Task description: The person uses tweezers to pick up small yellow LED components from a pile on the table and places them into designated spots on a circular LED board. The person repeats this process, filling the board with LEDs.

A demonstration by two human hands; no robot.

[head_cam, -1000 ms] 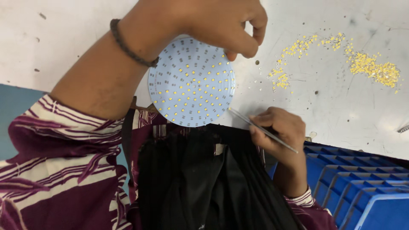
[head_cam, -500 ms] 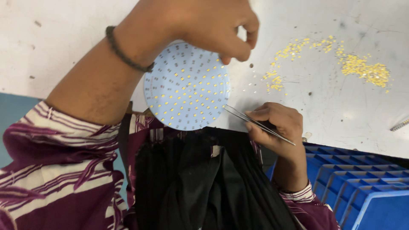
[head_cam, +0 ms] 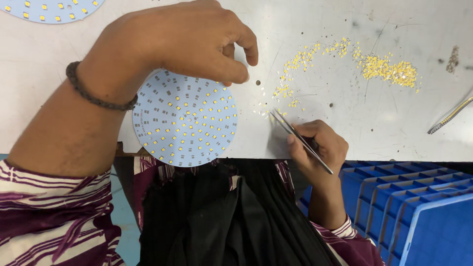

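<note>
A round pale-blue circuit board [head_cam: 185,120] dotted with small yellow chips lies at the near edge of the white table [head_cam: 59,83]. My left hand [head_cam: 194,42] hovers over its upper rim, fingers curled, thumb and forefinger pinched near the edge; whether it touches the board is unclear. My right hand [head_cam: 318,145] grips metal tweezers [head_cam: 298,139], their tips pointing up-left at scattered tiny yellow chips [head_cam: 290,101] on the table.
A longer trail of yellow chips [head_cam: 384,66] runs toward the right. Another blue board [head_cam: 49,9] peeks in at the top left. A metal strip [head_cam: 451,116] lies far right. Blue plastic bins [head_cam: 419,207] stand below the table at right.
The view has shifted and closed in. My left hand has moved up off the board's centre to its upper rim. The tweezers' tips have come closer to the loose chips.
</note>
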